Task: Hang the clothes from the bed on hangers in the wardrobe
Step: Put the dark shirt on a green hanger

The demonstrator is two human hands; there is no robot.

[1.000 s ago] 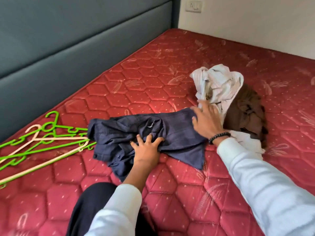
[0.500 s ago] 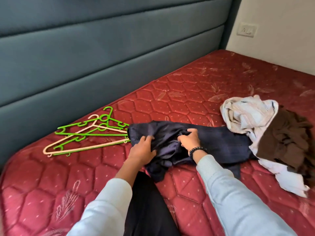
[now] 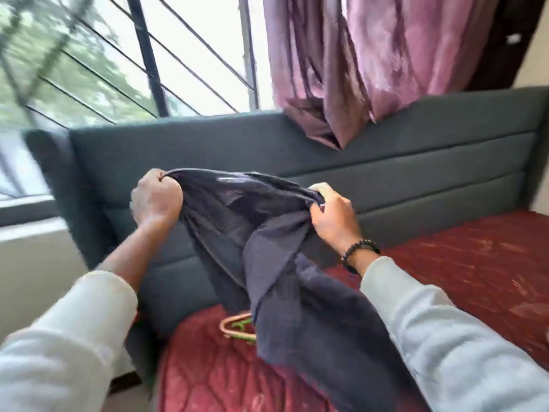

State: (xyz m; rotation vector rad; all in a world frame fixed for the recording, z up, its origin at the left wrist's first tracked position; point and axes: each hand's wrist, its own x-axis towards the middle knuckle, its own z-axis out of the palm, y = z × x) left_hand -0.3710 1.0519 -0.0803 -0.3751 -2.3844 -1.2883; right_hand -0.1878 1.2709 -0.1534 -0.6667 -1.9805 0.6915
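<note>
A person holds a dark navy garment (image 3: 267,233) up in the air above a red quilted mattress (image 3: 475,263), in front of the grey-blue padded headboard (image 3: 416,162) that runs along the mattress's far side. The left hand (image 3: 156,199) is raised in a closed fist, its fingers curled tight round one upper corner of the cloth, with the forearm rising from a pushed-back white sleeve (image 3: 74,337). The right hand (image 3: 334,217), level with the headboard's middle panel, pinches the opposite upper edge between thumb and curled fingers; a black beaded bracelet (image 3: 359,251) circles its wrist above a pale sleeve (image 3: 445,337). Between the two grips the fabric is stretched and bunched, and the rest hangs in loose folds, its lower end reaching down in front of the mattress. Below the garment, near the headboard's base, parts of a tan hanger (image 3: 230,324) and a green hanger (image 3: 242,325) lie on the mattress, mostly hidden by the cloth. Above the headboard, a mauve curtain (image 3: 371,60) hangs with its hem resting on the top edge, beside a barred window (image 3: 142,63), blurred.
</note>
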